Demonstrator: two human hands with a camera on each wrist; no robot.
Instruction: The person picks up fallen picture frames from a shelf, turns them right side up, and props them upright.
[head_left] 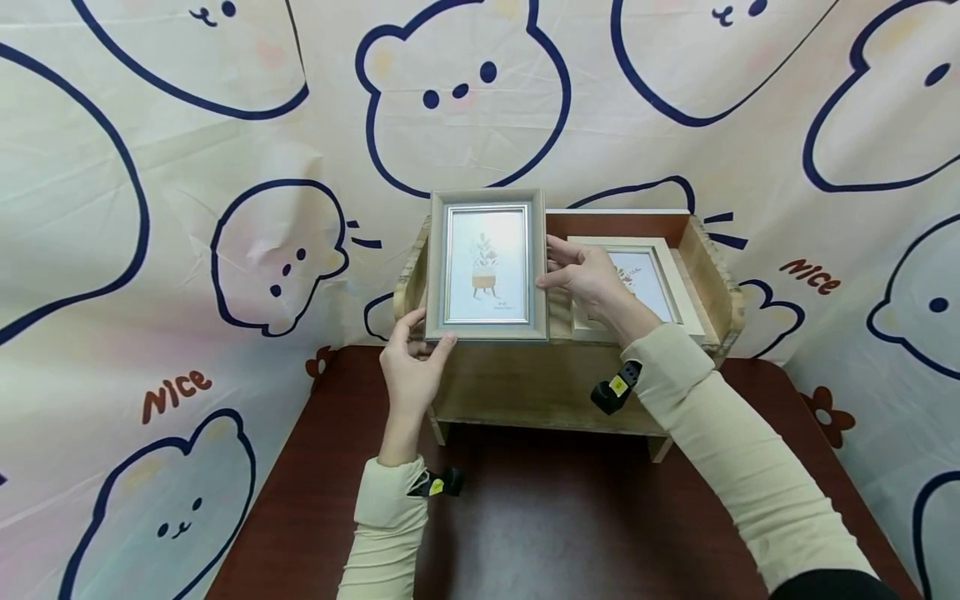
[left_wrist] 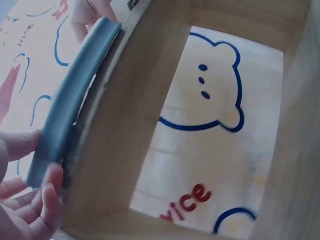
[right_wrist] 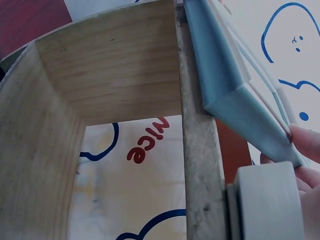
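Observation:
A grey-green picture frame point(head_left: 487, 258) with a potted-plant print stands at the left of a small wooden shelf point(head_left: 525, 383), its face toward me. My left hand point(head_left: 411, 367) pinches its lower left corner, thumb in front. At the right edge, my right hand point(head_left: 592, 279) holds it between thumb and fingers. From the left wrist view, the narrow side of the picture frame point(left_wrist: 70, 105) appears along the shelf's edge. In the right wrist view, a lower corner of the picture frame point(right_wrist: 235, 105) overlaps the shelf's upper edge.
A cream picture frame point(head_left: 693, 321) with a plant print leans on the shelf's right side, partly behind my right hand. The shelf has raised side panels point(head_left: 712, 275) and stands on a dark red-brown table point(head_left: 540, 517). Behind hangs a cloth point(head_left: 285, 142) printed with cartoon animals.

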